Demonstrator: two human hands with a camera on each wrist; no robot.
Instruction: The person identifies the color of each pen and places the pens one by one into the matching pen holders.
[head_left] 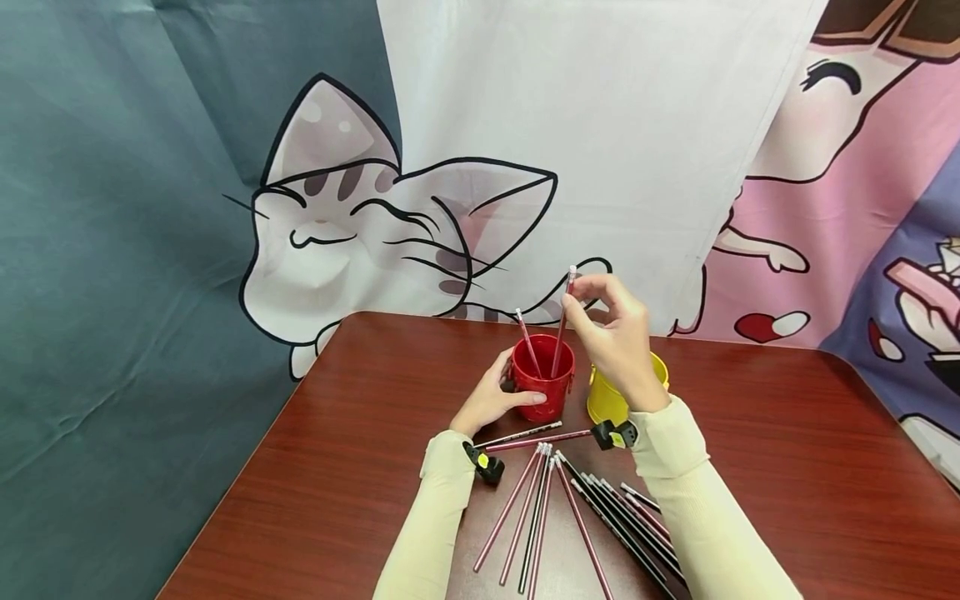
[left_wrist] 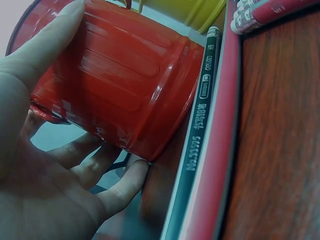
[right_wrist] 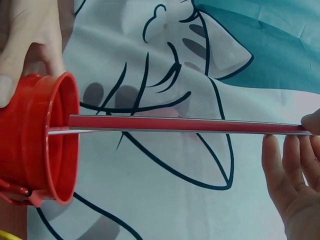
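Left hand wraps red bucket on table, fingers curled round wall. Right hand pinches red pencil near eraser end; tip already inside bucket, beside 1 pencil leaning there. Yellow bucket just behind right wrist. Loose pencils fanned near front edge.

Risks, judged:
- Wrist nudges yellow bucket: tips over.
- Left grip slackens: light bucket may topple under leaning pencils.
- Sleeves sweep loose pencils: roll off table.
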